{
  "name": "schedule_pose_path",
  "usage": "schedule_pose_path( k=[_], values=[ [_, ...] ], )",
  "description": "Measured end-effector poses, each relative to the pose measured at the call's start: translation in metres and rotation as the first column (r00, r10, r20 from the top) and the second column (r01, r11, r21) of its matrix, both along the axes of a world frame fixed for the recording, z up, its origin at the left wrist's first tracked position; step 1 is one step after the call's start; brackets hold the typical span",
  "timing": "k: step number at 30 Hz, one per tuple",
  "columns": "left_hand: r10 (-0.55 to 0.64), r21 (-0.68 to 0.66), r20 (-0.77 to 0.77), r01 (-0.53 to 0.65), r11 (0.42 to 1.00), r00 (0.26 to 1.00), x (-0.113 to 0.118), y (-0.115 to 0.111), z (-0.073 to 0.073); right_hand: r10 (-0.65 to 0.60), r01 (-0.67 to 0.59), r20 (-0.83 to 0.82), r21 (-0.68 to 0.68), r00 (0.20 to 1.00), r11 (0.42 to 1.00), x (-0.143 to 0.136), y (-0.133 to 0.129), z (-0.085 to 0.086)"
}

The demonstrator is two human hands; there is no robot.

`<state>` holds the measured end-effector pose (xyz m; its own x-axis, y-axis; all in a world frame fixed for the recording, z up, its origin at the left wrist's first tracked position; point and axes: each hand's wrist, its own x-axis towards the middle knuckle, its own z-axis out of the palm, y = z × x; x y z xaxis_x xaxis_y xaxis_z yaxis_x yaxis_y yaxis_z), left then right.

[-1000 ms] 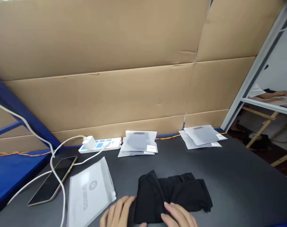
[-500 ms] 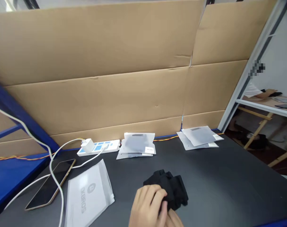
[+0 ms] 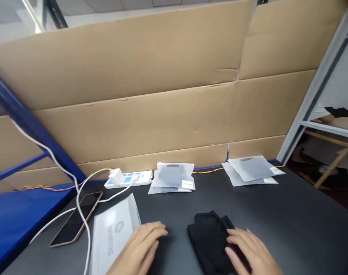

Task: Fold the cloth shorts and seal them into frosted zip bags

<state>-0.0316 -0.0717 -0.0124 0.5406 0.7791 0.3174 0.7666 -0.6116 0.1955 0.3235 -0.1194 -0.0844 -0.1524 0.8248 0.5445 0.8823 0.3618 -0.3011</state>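
A folded black cloth (image 3: 209, 238), its garment kind unclear, lies on the dark tabletop at the lower middle. My right hand (image 3: 250, 250) rests on its right side with the fingers spread over it, not gripping. To the left of the cloth, my left hand (image 3: 141, 248) is held apart from it, fingers stretched out and nothing in them. That hand partly covers the right edge of a clear-white zip bag (image 3: 110, 233) with grey lettering and a round logo.
A phone (image 3: 76, 219) lies at the left, crossed by a white cable (image 3: 83, 217). Behind it is a power strip (image 3: 142, 178) with a white plug. Frosted packets (image 3: 174, 175) and more packets (image 3: 250, 170) lie along the cardboard wall (image 3: 162, 122).
Both hands were together on the bunched black cloth. Now it lies flatter, my left hand has moved left off it, and my right hand is at its right side. The view has shifted slightly.
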Motion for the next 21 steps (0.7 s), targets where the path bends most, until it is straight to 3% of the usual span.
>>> schedule_pose_path(
  k=[3,6,8,10,14,17,21],
  values=[
    [0.209,0.065,-0.073,-0.205,0.977,0.975,-0.074,0.013,-0.006,-0.058,0.035,-0.078,-0.269,0.995,0.962,0.024,0.016,0.010],
    [0.340,0.043,-0.150,-0.337,0.940,0.928,-0.104,0.012,-0.020,-0.138,0.077,-0.103,-0.458,0.985,0.886,0.042,0.035,0.016],
    [0.351,0.002,-0.184,-0.357,0.934,0.918,-0.093,0.002,-0.025,-0.156,0.056,-0.135,-0.556,0.979,0.830,0.051,0.053,0.023],
    [0.309,-0.053,-0.202,-0.326,0.944,0.929,-0.066,-0.011,-0.024,-0.122,-0.018,-0.176,-0.635,0.977,0.773,0.056,0.073,0.033],
    [0.183,-0.150,-0.158,-0.206,0.967,0.970,-0.012,-0.016,-0.010,0.021,-0.181,-0.218,-0.752,0.976,0.634,0.054,0.111,0.062],
    [0.071,-0.145,-0.122,-0.089,0.985,0.990,0.008,0.010,0.005,0.072,-0.269,-0.280,-0.771,0.957,0.577,0.044,0.130,0.076],
    [-0.231,-0.144,-0.128,0.212,0.966,0.964,0.022,0.059,0.020,0.027,-0.303,-0.364,-0.728,0.931,0.615,0.027,0.141,0.070]
  ],
)
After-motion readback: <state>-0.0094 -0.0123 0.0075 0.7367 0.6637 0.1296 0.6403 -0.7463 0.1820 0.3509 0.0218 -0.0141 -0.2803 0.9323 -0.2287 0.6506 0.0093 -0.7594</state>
